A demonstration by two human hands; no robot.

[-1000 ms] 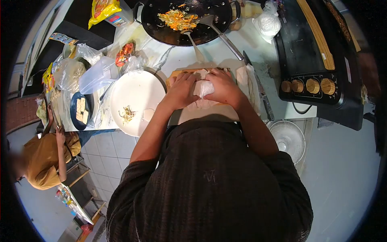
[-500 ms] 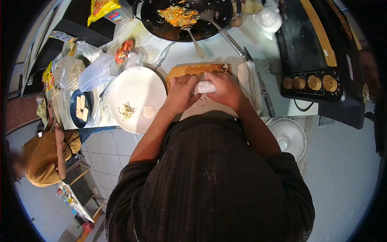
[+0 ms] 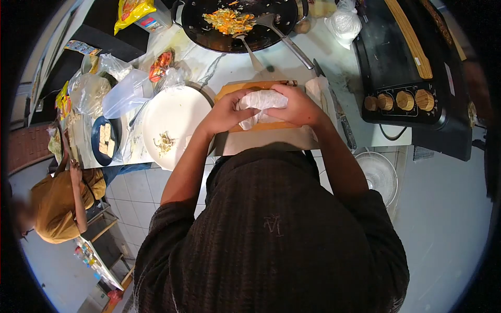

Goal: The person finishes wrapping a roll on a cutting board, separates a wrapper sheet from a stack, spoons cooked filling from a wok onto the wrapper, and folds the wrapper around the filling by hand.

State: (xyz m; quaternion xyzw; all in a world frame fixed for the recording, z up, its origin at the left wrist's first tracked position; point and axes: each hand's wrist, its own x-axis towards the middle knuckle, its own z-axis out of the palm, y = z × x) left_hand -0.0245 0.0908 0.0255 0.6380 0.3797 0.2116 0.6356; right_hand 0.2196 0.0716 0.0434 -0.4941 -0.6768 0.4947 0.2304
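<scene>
A white wrapped roll [image 3: 262,99] is held between my two hands, above a wooden board [image 3: 235,88]. My left hand [image 3: 228,113] grips its left end, and my right hand [image 3: 297,107] grips its right end, with the fingers curled round it. A loose flap of the thin wrapper hangs at the lower left of the roll. Left of the board stands a cream plate [image 3: 175,112] with a small heap of shreds [image 3: 165,143]. To the right of the board lie a folded pale sheet [image 3: 317,89] and a knife [image 3: 347,133].
Behind the board is a black wok [image 3: 198,36] with vegetable filling and two utensils. A black stove [image 3: 389,68] is on the right, bagged white powder [image 3: 344,26] beside it. Plastic bags and a dark plate [image 3: 99,156] lie left. Another person [image 3: 62,203] is at the far left.
Both hands have lifted the roll off the board and moved apart a little. More of the roll's length now shows between them.
</scene>
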